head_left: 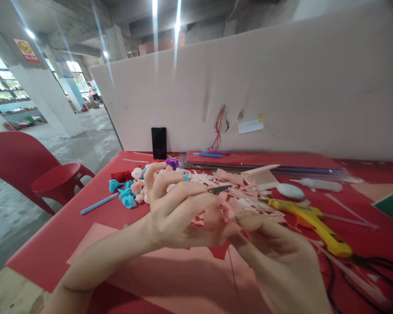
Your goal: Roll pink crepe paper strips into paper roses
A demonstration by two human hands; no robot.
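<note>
A pink crepe-paper flower (222,218) is between my two hands, its petals partly covered by fingers. My left hand (180,205) is closed around its left side, with the upper fingers bent. From the right, my right hand (275,244) pinches the flower's lower edge between thumb and fingers. A pointed metal blade (220,189) shows just beyond my left fingers; the rest of that tool is hidden. Pink paper sheets (170,279) lie beneath the hands. Behind my left hand is a pile of small paper roses (128,198) in blue, pink, white, red and purple.
A yellow glue gun (327,231) with a black cord lies right, near a white oval object (290,191) and a squeeze bottle (321,184). Paper scraps (245,196) cover the middle. A phone (159,143) leans on the white partition (281,87). A red chair (22,161) stands left.
</note>
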